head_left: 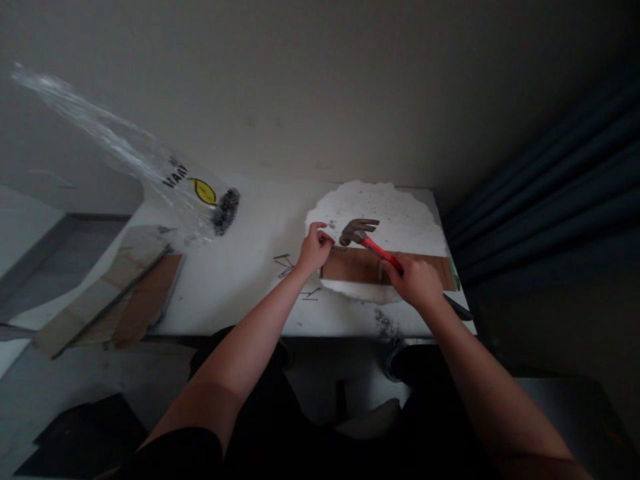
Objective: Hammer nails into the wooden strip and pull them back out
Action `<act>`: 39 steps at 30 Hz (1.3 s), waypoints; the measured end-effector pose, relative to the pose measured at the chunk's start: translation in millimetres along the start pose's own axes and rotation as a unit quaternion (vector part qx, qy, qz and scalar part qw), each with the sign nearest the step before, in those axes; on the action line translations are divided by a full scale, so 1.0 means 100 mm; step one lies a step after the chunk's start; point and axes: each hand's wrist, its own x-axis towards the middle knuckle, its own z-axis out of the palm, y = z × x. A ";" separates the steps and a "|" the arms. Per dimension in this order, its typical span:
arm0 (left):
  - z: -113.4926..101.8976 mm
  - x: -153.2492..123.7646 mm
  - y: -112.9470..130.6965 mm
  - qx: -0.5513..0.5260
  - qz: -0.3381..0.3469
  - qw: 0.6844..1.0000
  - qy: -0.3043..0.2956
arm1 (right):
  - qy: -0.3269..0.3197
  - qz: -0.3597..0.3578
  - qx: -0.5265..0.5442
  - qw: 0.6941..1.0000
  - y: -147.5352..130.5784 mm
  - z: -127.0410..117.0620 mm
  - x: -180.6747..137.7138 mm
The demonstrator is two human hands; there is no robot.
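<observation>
Pale wall is seen behind a white table [240, 280], on which a wooden board [355, 265] is laid across a ragged white sheet [400, 213]. A red-handled hammer [363, 233] is gripped by the right hand [417, 283], fingers closed round the handle. Its long axis is slanted up and leftward, so the head is held just beside the left hand [314, 248]. The left fingertips are pinched narrow at the board's left end; what is pinched cannot be told. A plastic bag [165, 180] lies well apart to the left.

The person wears black short sleeves [180, 457] and black trousers [265, 407], forearms bare.
</observation>
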 end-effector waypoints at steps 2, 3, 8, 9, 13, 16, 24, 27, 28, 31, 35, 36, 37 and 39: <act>0.01 0.00 0.00 0.002 0.003 1.000 0.002 | -0.002 -0.001 0.000 1.000 -0.01 0.00 0.00; 0.01 0.00 0.00 0.003 0.005 1.000 0.003 | -0.008 -0.001 -0.003 1.000 -0.01 0.00 0.00; 0.01 0.01 0.01 0.002 -0.002 1.000 0.003 | -0.034 -0.001 -0.013 0.999 -0.03 -0.01 0.01; 0.01 0.01 0.01 0.001 -0.005 1.000 0.002 | -0.032 0.001 -0.012 0.999 -0.04 -0.01 0.01; 0.01 0.01 0.03 0.000 -0.002 1.000 0.000 | -0.026 0.006 -0.015 1.000 -0.03 0.00 0.02; 0.00 0.01 0.01 0.000 0.002 1.000 0.002 | -0.029 -0.005 -0.019 0.999 -0.02 0.00 0.01; -0.02 0.02 -0.02 0.002 0.005 1.000 -0.003 | -0.021 -0.008 -0.017 1.000 0.01 -0.02 0.00; -0.01 0.02 -0.01 0.004 0.000 1.000 0.001 | -0.027 -0.009 -0.017 0.999 0.01 0.00 0.00; -0.01 0.02 -0.01 0.003 0.000 1.000 0.000 | -0.024 -0.006 -0.014 1.000 0.01 0.01 0.00; -0.01 0.01 0.01 0.006 0.000 1.000 -0.003 | -0.014 0.005 -0.011 1.000 0.00 0.04 0.01; -0.02 0.01 0.04 0.020 -0.004 1.000 -0.005 | -0.037 0.000 -0.015 0.999 0.00 0.06 0.03; -0.02 0.01 0.04 0.023 -0.006 1.000 -0.004 | -0.042 -0.002 -0.014 0.999 0.00 0.07 0.04; -0.02 0.01 0.05 0.023 -0.008 1.000 -0.003 | -0.042 -0.003 -0.012 0.999 0.00 0.08 0.04; -0.02 0.01 0.04 0.024 -0.011 1.000 -0.004 | -0.028 0.000 -0.003 1.000 0.01 0.08 0.04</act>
